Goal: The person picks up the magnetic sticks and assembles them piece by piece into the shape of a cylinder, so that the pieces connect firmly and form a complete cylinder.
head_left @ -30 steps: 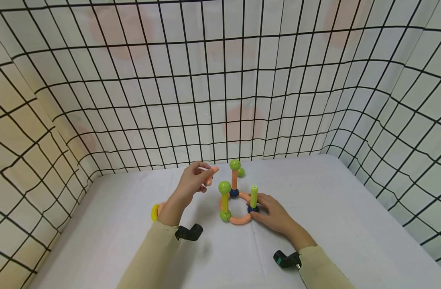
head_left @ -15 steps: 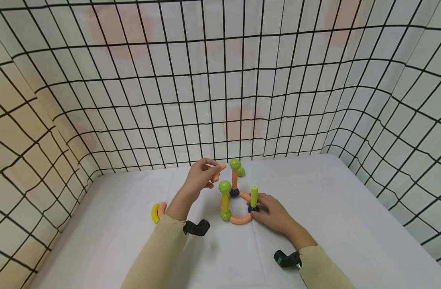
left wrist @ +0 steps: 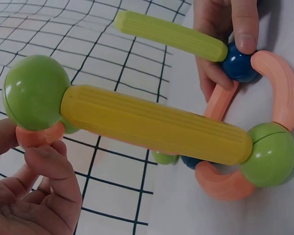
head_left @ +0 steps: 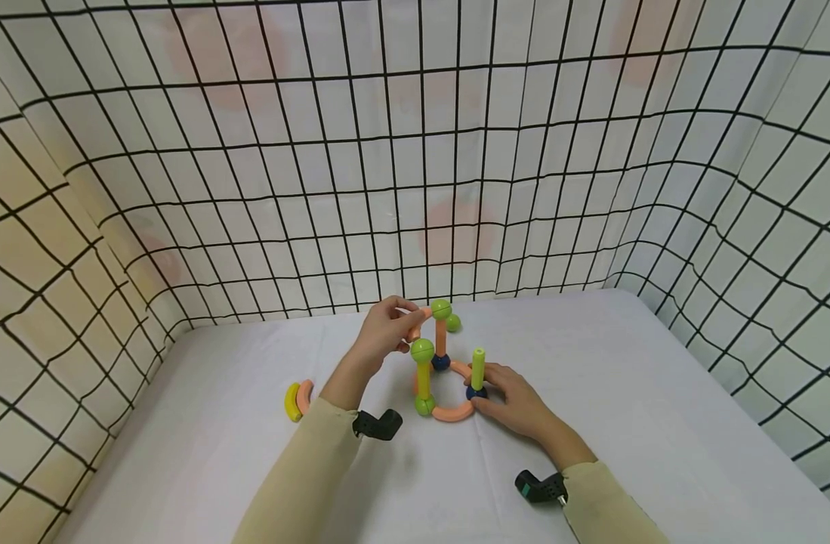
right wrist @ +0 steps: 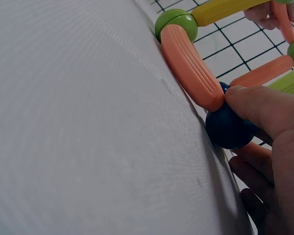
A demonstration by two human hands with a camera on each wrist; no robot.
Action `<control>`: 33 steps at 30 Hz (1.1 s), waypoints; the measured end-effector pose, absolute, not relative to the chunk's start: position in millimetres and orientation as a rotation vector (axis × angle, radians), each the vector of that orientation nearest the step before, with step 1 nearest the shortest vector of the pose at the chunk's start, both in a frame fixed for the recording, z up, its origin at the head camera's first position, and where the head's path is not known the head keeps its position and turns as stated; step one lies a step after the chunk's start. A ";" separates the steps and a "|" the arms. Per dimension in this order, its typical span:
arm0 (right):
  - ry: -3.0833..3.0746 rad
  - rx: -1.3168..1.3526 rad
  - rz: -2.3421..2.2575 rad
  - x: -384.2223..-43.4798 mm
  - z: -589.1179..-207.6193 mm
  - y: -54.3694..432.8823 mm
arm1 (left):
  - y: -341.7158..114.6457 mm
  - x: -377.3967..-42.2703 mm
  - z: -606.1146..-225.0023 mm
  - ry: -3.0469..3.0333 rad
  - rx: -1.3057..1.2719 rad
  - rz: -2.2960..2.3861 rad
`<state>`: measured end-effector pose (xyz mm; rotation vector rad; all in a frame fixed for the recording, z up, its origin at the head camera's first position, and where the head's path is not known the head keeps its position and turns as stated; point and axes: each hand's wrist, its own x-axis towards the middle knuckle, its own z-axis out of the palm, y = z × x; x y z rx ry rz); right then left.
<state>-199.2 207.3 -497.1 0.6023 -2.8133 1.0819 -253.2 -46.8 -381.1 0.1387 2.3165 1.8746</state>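
Between thumb and fingers, my left hand [head_left: 384,332] pinches a curved orange stick [left wrist: 41,137] of a ball-and-stick building set. Its far end meets the green ball [head_left: 441,309] atop the orange upright stick [head_left: 441,338] in the head view. The near green ball [left wrist: 36,93], atop the yellow stick [left wrist: 157,125], partly hides it. My right hand [head_left: 516,400] grips the dark blue ball [right wrist: 229,128] at the structure's right corner, under the upright lime stick [head_left: 479,369], which bears no ball. Curved orange sticks [head_left: 453,414] join the bottom balls in a ring on the table.
A loose green ball [head_left: 453,323] lies behind the structure. To the left, a yellow curved stick [head_left: 292,402] and an orange curved stick [head_left: 304,396] lie side by side on the white cloth [head_left: 204,438]. Black grid netting [head_left: 333,211] stands around the back and sides.
My left hand has moved right with the curved orange stick, bringing it to the rear upright's top ball. The loose sticks at left are more exposed. My right hand has stayed put.
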 end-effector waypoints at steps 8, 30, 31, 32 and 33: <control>-2.812 0.613 1.064 -198.6 -496.4 207.4 | -45.1 -250.3 -380.4 2.304 0.115 1.866; -2.805 0.621 1.056 -199.3 -497.7 207.7 | -50.4 -244.2 -391.1 2.163 0.112 1.949; -2.806 0.624 1.051 -199.2 -497.7 207.7 | -50.8 -243.8 -391.5 2.163 0.114 1.949; -2.805 0.626 1.053 -199.2 -497.3 207.7 | -51.2 -243.6 -392.1 2.159 0.112 1.953; -2.805 0.627 1.055 -199.2 -497.0 207.7 | -51.8 -243.2 -392.8 2.155 0.110 1.959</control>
